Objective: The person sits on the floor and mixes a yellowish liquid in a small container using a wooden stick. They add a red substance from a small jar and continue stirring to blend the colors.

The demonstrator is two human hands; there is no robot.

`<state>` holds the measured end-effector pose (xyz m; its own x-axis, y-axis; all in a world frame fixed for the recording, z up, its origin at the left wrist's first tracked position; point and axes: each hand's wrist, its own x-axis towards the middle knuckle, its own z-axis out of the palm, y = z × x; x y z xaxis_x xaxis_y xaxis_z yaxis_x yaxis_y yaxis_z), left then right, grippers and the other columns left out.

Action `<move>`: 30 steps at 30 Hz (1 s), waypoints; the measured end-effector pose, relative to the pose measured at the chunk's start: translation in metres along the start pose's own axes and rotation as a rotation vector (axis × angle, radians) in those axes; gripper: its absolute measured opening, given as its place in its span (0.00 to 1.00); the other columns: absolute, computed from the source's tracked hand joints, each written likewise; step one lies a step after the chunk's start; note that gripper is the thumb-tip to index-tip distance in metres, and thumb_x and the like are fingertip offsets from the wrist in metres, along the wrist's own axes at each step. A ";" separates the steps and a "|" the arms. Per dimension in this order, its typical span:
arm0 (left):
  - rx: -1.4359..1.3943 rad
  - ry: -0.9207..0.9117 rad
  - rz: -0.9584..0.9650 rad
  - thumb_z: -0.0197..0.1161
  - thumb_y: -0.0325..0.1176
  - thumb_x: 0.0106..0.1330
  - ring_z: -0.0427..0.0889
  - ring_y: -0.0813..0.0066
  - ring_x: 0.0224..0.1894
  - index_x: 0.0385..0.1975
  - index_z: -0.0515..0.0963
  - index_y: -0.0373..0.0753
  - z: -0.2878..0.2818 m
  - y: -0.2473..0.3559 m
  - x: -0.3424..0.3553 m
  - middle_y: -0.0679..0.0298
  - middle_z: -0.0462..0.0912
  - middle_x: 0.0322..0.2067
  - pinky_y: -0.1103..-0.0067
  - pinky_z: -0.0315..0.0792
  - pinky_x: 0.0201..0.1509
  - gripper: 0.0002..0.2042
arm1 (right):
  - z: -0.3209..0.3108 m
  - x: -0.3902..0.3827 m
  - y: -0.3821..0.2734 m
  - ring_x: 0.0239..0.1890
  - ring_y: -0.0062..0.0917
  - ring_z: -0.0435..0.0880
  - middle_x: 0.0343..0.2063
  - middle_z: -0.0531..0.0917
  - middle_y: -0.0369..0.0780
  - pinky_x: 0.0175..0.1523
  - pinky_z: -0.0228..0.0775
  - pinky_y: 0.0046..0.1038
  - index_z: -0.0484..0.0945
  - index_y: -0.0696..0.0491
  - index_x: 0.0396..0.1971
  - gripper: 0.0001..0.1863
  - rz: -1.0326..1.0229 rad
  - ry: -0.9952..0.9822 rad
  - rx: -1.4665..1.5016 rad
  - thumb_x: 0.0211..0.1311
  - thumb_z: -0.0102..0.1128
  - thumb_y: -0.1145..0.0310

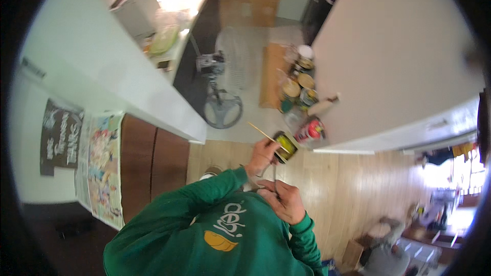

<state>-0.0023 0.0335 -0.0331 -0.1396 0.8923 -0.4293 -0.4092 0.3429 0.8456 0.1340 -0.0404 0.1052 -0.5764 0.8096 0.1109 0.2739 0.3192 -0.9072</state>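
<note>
My left hand (262, 156) grips a small dark square container (288, 143) of yellow-green contents, with a thin wooden stick (260, 130) lying across it and jutting up to the left. My right hand (284, 202) is closed near my green-sleeved body, just below the container, at a thin grey strip (275, 176); what exactly its fingers hold is unclear.
Ahead, cans and jars (299, 84) stand on cardboard (271, 53) beside a red fire extinguisher (310, 132) and a standing fan (223, 110). A counter with items (164, 41) runs along the left, above newspaper (105, 168) on a brown surface. A grey door (388, 56) is at right.
</note>
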 end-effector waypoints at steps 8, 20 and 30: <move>0.110 0.091 -0.025 0.63 0.39 0.69 0.74 0.79 0.14 0.40 0.82 0.31 -0.032 -0.010 -0.012 0.63 0.81 0.23 0.78 0.68 0.17 0.14 | -0.015 0.007 -0.002 0.22 0.32 0.80 0.33 0.81 0.43 0.30 0.73 0.31 0.87 0.58 0.43 0.12 -0.035 -0.008 -0.178 0.64 0.69 0.67; 0.575 0.188 0.257 0.58 0.40 0.73 0.79 0.73 0.29 0.43 0.81 0.35 -0.092 -0.035 0.007 0.62 0.81 0.33 0.74 0.74 0.28 0.14 | -0.012 0.024 -0.014 0.45 0.37 0.85 0.57 0.73 0.53 0.49 0.79 0.35 0.86 0.62 0.43 0.12 -0.187 0.299 0.121 0.63 0.65 0.72; 0.257 0.094 -0.026 0.60 0.39 0.68 0.75 0.73 0.15 0.40 0.79 0.37 -0.053 0.005 0.065 0.62 0.82 0.26 0.80 0.66 0.16 0.12 | -0.032 -0.029 0.009 0.32 0.47 0.83 0.31 0.82 0.51 0.37 0.73 0.44 0.78 0.57 0.41 0.19 0.060 0.352 -0.046 0.68 0.64 0.54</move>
<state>-0.0613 0.0773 -0.0732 -0.2202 0.8550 -0.4695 -0.1730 0.4395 0.8814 0.1776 -0.0449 0.1068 -0.2598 0.9451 0.1982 0.3382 0.2812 -0.8981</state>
